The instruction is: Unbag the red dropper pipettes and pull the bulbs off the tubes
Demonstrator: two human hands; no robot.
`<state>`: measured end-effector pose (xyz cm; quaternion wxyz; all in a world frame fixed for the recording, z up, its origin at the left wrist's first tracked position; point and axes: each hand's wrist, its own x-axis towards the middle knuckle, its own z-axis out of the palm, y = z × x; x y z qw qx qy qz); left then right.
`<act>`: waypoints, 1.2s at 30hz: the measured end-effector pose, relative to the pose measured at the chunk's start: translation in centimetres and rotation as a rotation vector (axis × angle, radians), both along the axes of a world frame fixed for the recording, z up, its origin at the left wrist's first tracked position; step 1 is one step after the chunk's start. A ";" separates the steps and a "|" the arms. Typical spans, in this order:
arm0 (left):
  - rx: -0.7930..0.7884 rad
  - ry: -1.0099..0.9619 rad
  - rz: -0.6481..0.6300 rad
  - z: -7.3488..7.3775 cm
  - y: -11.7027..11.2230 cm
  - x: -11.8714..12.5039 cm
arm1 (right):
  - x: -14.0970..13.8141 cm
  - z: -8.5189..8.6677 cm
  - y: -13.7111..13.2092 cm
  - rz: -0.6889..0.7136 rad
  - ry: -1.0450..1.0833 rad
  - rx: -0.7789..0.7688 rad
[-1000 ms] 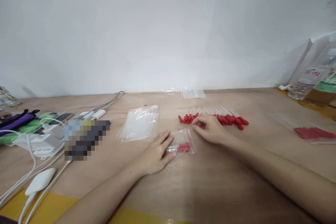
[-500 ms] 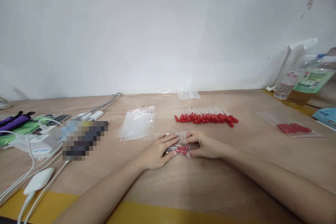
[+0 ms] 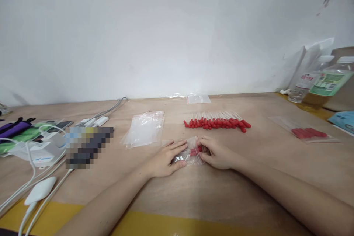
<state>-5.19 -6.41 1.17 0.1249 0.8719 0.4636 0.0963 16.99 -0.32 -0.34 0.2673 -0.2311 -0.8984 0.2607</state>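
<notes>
A clear zip bag (image 3: 184, 159) lies on the table in front of me, its red-lined mouth to the right. Inside it, red-tipped sticks (image 3: 195, 151) show beside my right fingers. My left hand (image 3: 168, 159) rests flat on the bag's left part, fingers stretched and thumb apart. At the mouth end, my right hand (image 3: 217, 152) has its fingers drawn together on the bag's edge; the fingertips are partly hidden. Just behind the hands lies a row of red-tipped sticks (image 3: 218, 122), pale shafts pointing toward the wall.
Flat zip bags (image 3: 145, 131) are stacked left of centre, and another bag (image 3: 198, 99) lies by the wall. At right lies a filled bag (image 3: 309, 133), with bottles (image 3: 328, 84) behind. Chargers (image 3: 45, 153), cables and a pixelated object (image 3: 88, 147) occupy the left.
My right fingers have closed together at the bag's mouth, where they were spread apart before. The red tips inside now sit farther right and slightly higher. My left hand has hardly moved.
</notes>
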 end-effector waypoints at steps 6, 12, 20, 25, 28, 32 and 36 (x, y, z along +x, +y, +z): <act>-0.001 0.015 0.001 0.2 -0.3 0.1 | 0.0 0.2 0.0 0.051 0.005 0.000; -0.009 0.025 0.030 0.1 -0.4 -0.1 | 0.6 0.8 0.5 -0.022 -0.102 -0.010; 0.066 0.080 0.116 0.4 -0.9 -1.2 | 3.5 3.8 3.1 -0.047 -0.089 -0.419; 0.185 -0.014 0.232 0.8 -0.3 -1.3 | 5.4 5.3 5.7 -0.276 0.211 -0.504; 0.241 -0.138 0.345 0.5 0.4 -1.4 | 5.3 6.0 7.0 -0.443 0.427 -0.349; 0.158 -0.211 0.441 0.0 1.1 -1.9 | 2.5 5.6 8.2 -0.517 0.511 0.018; 0.011 -0.226 0.456 0.0 1.3 -2.1 | -1.7 3.5 9.1 -0.413 0.307 0.283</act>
